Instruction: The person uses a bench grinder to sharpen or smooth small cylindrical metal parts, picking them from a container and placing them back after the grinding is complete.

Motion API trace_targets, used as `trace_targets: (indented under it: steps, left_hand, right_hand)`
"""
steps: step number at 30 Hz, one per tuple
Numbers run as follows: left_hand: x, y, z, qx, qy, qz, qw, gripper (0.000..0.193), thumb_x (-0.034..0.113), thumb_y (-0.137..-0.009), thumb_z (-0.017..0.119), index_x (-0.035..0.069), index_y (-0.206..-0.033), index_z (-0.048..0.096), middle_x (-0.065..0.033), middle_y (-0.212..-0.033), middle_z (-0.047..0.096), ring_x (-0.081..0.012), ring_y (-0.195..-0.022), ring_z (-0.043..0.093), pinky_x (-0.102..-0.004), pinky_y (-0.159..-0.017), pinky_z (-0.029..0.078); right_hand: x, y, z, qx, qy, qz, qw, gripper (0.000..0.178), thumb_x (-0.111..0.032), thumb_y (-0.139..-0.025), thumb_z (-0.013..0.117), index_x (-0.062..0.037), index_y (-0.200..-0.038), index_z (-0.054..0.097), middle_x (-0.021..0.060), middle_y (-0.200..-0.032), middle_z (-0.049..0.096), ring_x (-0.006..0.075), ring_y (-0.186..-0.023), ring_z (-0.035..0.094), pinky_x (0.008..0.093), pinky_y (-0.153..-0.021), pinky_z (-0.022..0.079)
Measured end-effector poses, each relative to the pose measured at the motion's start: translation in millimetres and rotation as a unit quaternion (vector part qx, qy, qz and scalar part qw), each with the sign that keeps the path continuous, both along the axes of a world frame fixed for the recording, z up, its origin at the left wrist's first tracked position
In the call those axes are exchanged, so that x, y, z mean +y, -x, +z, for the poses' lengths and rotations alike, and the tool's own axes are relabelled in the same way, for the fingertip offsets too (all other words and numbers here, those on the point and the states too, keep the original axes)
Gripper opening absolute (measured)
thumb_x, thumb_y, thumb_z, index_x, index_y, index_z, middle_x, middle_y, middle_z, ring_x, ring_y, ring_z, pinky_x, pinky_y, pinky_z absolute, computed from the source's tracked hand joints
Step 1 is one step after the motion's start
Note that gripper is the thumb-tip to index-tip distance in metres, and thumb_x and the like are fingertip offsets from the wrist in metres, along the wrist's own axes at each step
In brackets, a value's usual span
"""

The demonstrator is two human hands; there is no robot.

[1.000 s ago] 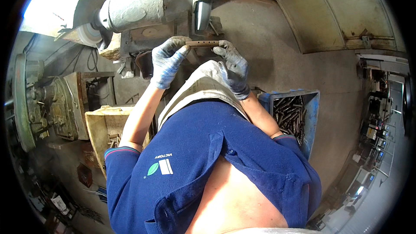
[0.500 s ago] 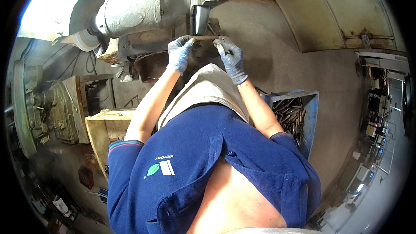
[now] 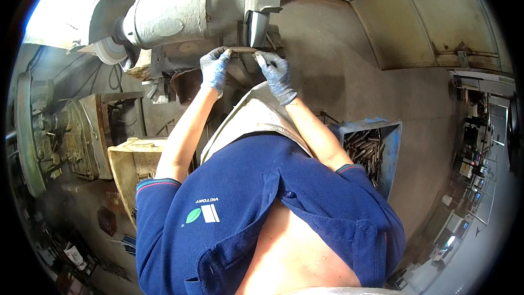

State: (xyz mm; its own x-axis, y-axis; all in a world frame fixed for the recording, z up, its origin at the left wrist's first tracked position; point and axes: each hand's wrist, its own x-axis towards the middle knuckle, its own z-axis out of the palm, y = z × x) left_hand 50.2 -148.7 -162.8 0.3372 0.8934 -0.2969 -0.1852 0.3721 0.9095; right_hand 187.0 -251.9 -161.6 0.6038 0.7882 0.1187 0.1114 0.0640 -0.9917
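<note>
A thin brownish metal rod [image 3: 242,50] spans the gap between my two gloved hands, lying nearly level. Its left end is gripped by my left hand [image 3: 215,68], fingers closed. On the other end, my right hand [image 3: 277,76] pinches with thumb and fingers. Just beyond the rod is the bright wheel [image 3: 258,28] at the right end of a big grey grinder [image 3: 172,15]. Whether rod and wheel touch, I cannot tell. The fingers cover both rod ends.
A blue crate [image 3: 397,150] of dark metal rods stands by my right elbow. Near my left elbow is a yellowish bin [image 3: 121,172]. A second, pale wheel [image 3: 109,50] sits at the grinder's left end. Farther left stands a greenish machine [image 3: 71,136].
Both hands have shifted left together with the rod, relative to the bright wheel. Their hold on it looks the same.
</note>
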Motion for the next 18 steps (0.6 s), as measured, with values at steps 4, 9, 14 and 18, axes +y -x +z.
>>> trace_targets:
  steps: [4,9,14,18]
  left_hand:
    - [-7,-11,12,-0.008,-0.007,-0.031,0.999,0.009,0.005,-0.084,0.063,-0.004,-0.086,0.066,-0.0052,-0.076,0.066,-0.0089,-0.066,0.059,-0.0225,-0.061,0.047]
    - [-8,-32,-8,0.045,-0.024,-0.062,0.997,0.01,0.007,-0.085,0.062,-0.003,-0.086,0.066,-0.0069,-0.078,0.067,-0.0108,-0.065,0.059,-0.0235,-0.059,0.046]
    - [0,-24,-7,0.057,-0.01,-0.032,0.998,0.01,0.007,-0.083,0.064,-0.003,-0.084,0.067,-0.0043,-0.074,0.065,-0.0082,-0.061,0.053,-0.0232,-0.058,0.044]
    - [10,-7,-17,0.09,-0.045,-0.026,0.995,0.012,0.008,-0.082,0.066,-0.002,-0.087,0.067,-0.0023,-0.075,0.065,-0.0084,-0.066,0.053,-0.0238,-0.062,0.044]
  right_hand:
    - [-6,-10,-1,0.004,0.01,-0.016,1.0,0.011,-0.014,-0.082,0.068,-0.003,-0.085,0.07,0.0022,-0.078,0.067,0.0068,-0.072,0.057,0.024,-0.067,0.047]
    - [-19,-32,-1,0.041,0.078,0.01,0.996,0.021,-0.019,-0.088,0.062,0.0001,-0.09,0.069,0.0025,-0.082,0.068,0.0074,-0.075,0.057,0.0238,-0.072,0.046]
    - [-4,-17,-3,0.08,0.038,-0.024,0.996,0.027,-0.019,-0.085,0.066,-0.0019,-0.065,0.061,-0.009,-0.063,0.047,0.0024,-0.06,0.038,0.0226,-0.055,0.035]
    - [9,-6,-9,0.138,0.015,0.0,0.99,0.027,-0.019,-0.085,0.067,-0.0001,-0.065,0.063,-0.0084,-0.062,0.049,0.0019,-0.06,0.039,0.0218,-0.056,0.036]
